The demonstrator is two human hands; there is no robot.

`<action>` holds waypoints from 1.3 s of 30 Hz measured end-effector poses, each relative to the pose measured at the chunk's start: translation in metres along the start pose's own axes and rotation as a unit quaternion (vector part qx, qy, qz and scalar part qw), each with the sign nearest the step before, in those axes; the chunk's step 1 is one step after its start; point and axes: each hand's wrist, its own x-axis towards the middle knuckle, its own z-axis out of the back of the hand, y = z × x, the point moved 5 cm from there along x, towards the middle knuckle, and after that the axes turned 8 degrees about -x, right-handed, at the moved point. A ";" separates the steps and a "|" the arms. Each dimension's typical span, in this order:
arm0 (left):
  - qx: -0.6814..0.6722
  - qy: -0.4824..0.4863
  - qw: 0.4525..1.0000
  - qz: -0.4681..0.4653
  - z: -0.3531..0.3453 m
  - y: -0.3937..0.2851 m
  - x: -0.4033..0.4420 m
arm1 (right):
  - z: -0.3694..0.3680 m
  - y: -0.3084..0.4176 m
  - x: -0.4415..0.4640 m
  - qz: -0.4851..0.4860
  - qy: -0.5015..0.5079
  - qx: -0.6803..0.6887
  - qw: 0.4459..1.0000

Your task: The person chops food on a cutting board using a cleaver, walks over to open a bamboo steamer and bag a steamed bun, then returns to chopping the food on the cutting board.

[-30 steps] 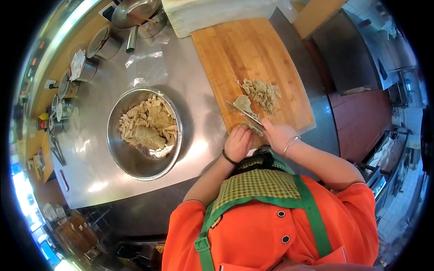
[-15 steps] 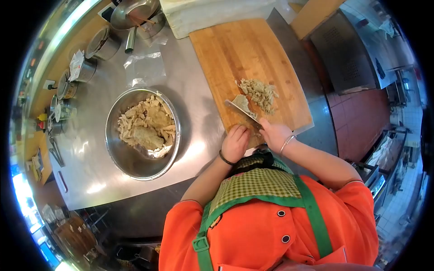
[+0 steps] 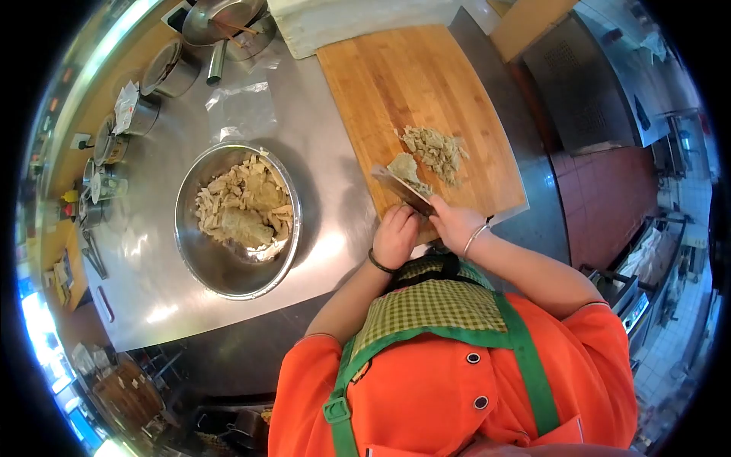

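Observation:
My right hand [image 3: 458,224] is wrapped around the handle of a cleaver [image 3: 402,189], its blade tilted over the near part of a wooden cutting board [image 3: 396,72]. Close to the blade's near side, my left hand [image 3: 397,234] has its fingers curled in; whatever they press on is hidden. Just past the blade lies a flat, pale greyish piece of food [image 3: 403,165], its kind unclear. Beyond it is a loose heap of chopped pieces [image 3: 438,152]. To the left stands a steel bowl [image 3: 186,251] partly filled with similar pale pieces [image 3: 244,202].
The steel counter [image 3: 327,183] carries a clear plastic bag [image 3: 242,110] behind the bowl. Pots [image 3: 173,70] and a long-handled pan [image 3: 217,65] line the far left edge. A white box [image 3: 365,19] borders the board's far end. Tongs [image 3: 94,255] lie at the left.
The cleaver's blade has tilted, showing more of its flat face. My right hand has shifted slightly up and left. My left hand stays close beside the blade.

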 end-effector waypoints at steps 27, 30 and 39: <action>-0.001 -0.003 1.000 -0.007 0.000 -0.004 0.000 | 0.021 -0.003 -0.012 -0.013 -0.018 0.023 0.999; -0.001 -0.007 1.000 -0.006 0.002 -0.004 0.000 | 0.032 0.006 -0.025 -0.016 0.004 0.009 1.000; -0.004 0.017 1.000 -0.008 0.001 0.001 -0.002 | 0.004 0.013 -0.009 -0.005 0.054 -0.025 0.998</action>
